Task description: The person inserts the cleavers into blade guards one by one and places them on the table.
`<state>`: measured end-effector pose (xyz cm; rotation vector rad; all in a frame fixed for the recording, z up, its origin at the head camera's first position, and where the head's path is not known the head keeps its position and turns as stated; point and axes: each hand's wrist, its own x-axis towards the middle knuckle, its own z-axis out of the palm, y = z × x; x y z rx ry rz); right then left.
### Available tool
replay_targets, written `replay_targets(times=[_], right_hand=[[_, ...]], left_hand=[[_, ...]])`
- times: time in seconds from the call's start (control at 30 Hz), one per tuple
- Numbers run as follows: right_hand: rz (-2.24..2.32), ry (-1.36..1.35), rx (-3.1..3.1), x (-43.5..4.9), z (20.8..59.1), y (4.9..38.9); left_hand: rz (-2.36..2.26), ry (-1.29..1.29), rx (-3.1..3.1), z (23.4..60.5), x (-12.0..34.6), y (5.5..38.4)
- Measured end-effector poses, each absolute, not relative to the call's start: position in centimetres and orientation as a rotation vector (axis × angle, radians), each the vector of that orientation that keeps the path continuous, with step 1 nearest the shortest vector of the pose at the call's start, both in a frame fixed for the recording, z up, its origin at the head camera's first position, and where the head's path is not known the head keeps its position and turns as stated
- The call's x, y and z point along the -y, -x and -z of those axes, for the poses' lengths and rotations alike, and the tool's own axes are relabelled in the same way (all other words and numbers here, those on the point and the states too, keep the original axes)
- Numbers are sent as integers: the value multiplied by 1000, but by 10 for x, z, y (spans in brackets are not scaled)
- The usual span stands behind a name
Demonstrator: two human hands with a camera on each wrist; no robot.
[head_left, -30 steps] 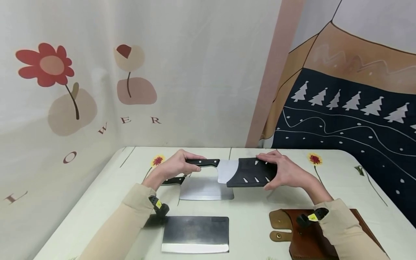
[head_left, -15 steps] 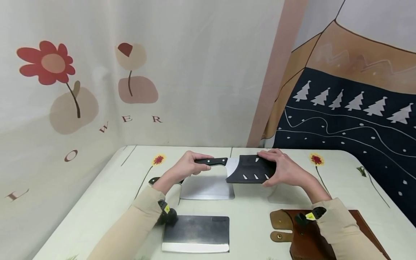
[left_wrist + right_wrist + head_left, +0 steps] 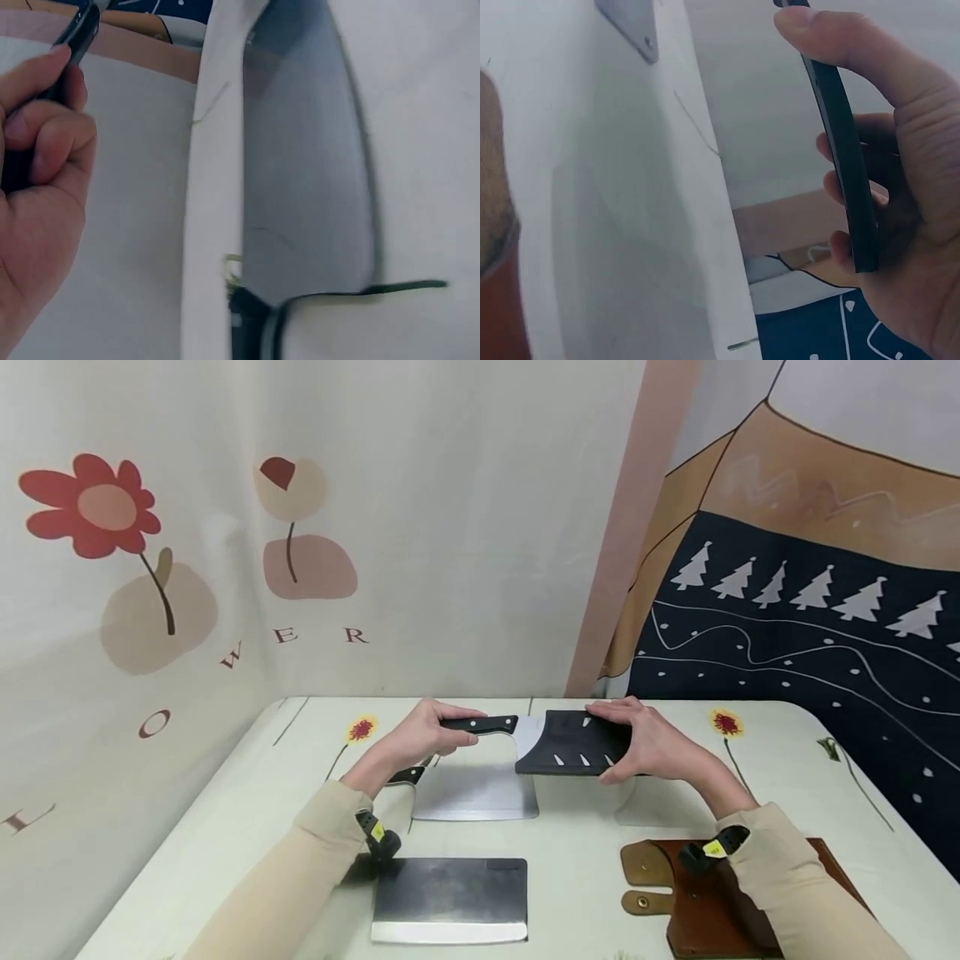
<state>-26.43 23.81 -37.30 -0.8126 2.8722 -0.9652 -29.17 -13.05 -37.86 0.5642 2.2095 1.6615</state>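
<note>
Over the far part of the table, both hands hold a cleaver point(image 3: 529, 732) level. My left hand point(image 3: 420, 737) grips its black handle point(image 3: 489, 724); in the left wrist view the left fingers point(image 3: 56, 139) curl round that handle. My right hand point(image 3: 651, 739) holds the black blade guard point(image 3: 573, 745) by its outer end, thumb on one edge and fingers on the other. The guard covers most of the blade, and a strip of bare steel shows by the handle. Below lies a second cleaver point(image 3: 474, 795), its black handle partly behind the left wrist.
Nearer the front lies a dark cleaver blade point(image 3: 450, 893) with a bright edge, its handle hidden by the left arm. A brown leather sheath point(image 3: 686, 893) with snap straps lies partly under the right forearm. A see-through sheet-like cover point(image 3: 660, 806) lies on the table point(image 3: 577, 860).
My left hand has moved a little right toward the guard, and less bare blade shows than a second ago. My right hand keeps its hold; the cleaver sits slightly higher in view.
</note>
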Motion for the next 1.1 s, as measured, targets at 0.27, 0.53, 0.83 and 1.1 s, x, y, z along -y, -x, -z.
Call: replay_targets(times=[0.27, 0.53, 0.83, 1.1], right_hand=[[975, 751, -2895, -239, 373, 265], [878, 745, -2918, -237, 378, 280], [822, 725, -2882, -237, 397, 306], [815, 684, -2834, -237, 416, 325]], left_hand=[[-1620, -559, -2281, 370, 116, 293], [-1618, -492, -2272, 382, 119, 310], [-1540, -381, -2360, 401, 129, 330], [-1532, -273, -2455, 418, 132, 342]])
